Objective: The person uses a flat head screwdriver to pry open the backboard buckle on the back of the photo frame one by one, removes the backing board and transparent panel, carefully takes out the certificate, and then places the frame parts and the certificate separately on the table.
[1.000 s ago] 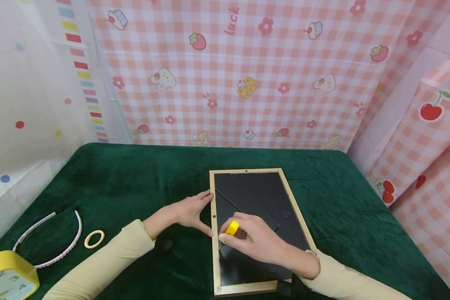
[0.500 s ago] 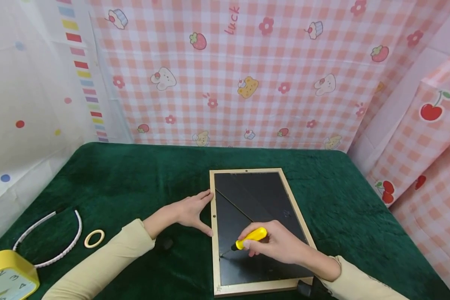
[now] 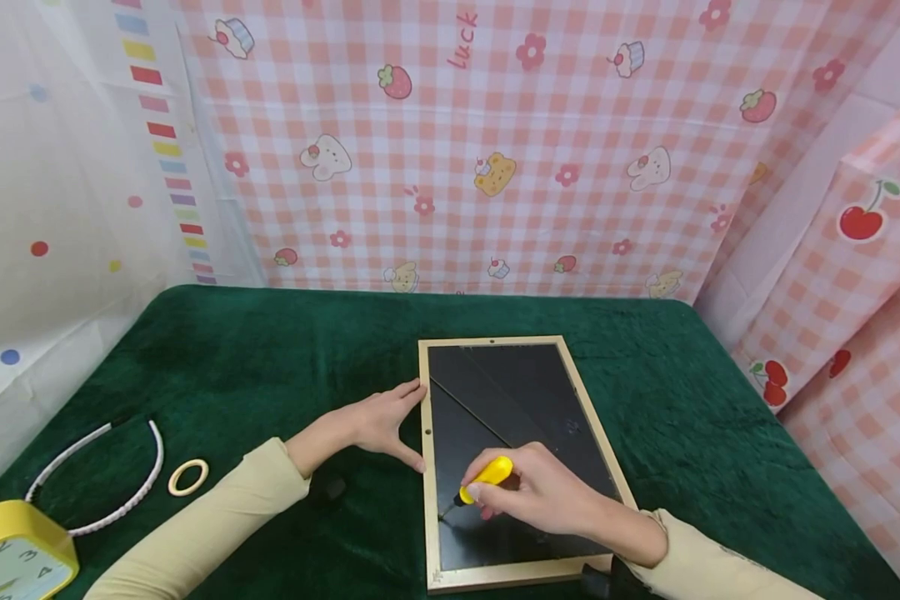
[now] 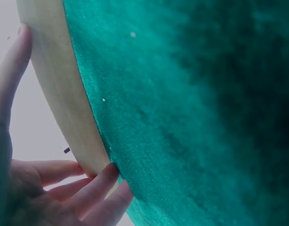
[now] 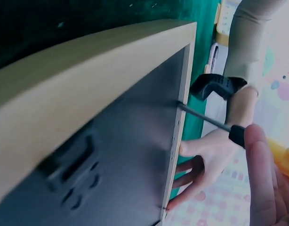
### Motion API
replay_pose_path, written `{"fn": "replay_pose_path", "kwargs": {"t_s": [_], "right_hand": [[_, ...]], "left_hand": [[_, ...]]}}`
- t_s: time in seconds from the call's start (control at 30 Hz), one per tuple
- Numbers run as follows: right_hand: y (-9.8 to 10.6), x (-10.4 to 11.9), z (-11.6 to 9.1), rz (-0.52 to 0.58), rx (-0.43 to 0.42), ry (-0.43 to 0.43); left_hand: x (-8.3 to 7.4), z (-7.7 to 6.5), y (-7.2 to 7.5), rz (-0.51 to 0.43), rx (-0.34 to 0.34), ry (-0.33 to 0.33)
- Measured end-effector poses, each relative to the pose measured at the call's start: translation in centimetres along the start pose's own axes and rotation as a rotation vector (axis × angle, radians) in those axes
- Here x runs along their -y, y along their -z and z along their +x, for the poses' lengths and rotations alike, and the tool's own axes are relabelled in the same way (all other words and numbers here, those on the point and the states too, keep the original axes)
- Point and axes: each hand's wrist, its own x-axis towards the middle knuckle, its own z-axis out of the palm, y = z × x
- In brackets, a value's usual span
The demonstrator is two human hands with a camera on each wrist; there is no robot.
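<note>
A wooden picture frame (image 3: 521,573) lies back side up, its black backing board (image 3: 510,379) crossed by a thin dark rod (image 3: 465,407). My left hand (image 3: 382,421) rests against the frame's left side with thumb and fingers spread; the left wrist view shows the fingertips on the wooden edge (image 4: 64,89). In my right hand (image 3: 543,492) I hold a yellow-handled screwdriver (image 3: 492,473) slanted down to the left. Its metal shaft (image 5: 205,117) meets the inner edge of the frame near the lower left corner.
Dark green cloth (image 3: 300,342) covers the table. On the left lie a white headband (image 3: 159,454), a wooden ring (image 3: 172,482) and a yellow clock (image 3: 22,533). A pink checked curtain (image 3: 435,167) hangs behind. A black wrist camera (image 5: 220,85) sits on the left wrist.
My right hand has shifted right and leaned the screwdriver lower, then come slightly back left. The screwdriver's tip stays near the same spot at the frame's inner edge. My left hand has not moved.
</note>
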Motion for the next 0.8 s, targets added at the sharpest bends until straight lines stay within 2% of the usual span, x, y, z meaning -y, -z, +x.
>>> {"fn": "replay_pose_path", "kwargs": {"t_s": [0.4, 0.6, 0.8], "right_hand": [[-1.5, 1.5, 1.3, -0.150, -0.059, 0.028], [-2.2, 2.2, 2.0, -0.236, -0.084, -0.002], [-2.8, 2.4, 2.3, -0.257, -0.101, 0.009]], "left_hand": [[-0.1, 0.0, 0.0, -0.024, -0.009, 0.019], [-0.1, 0.0, 0.0, -0.036, -0.012, 0.016], [0.0, 0.1, -0.1, -0.033, -0.014, 0.017]]}}
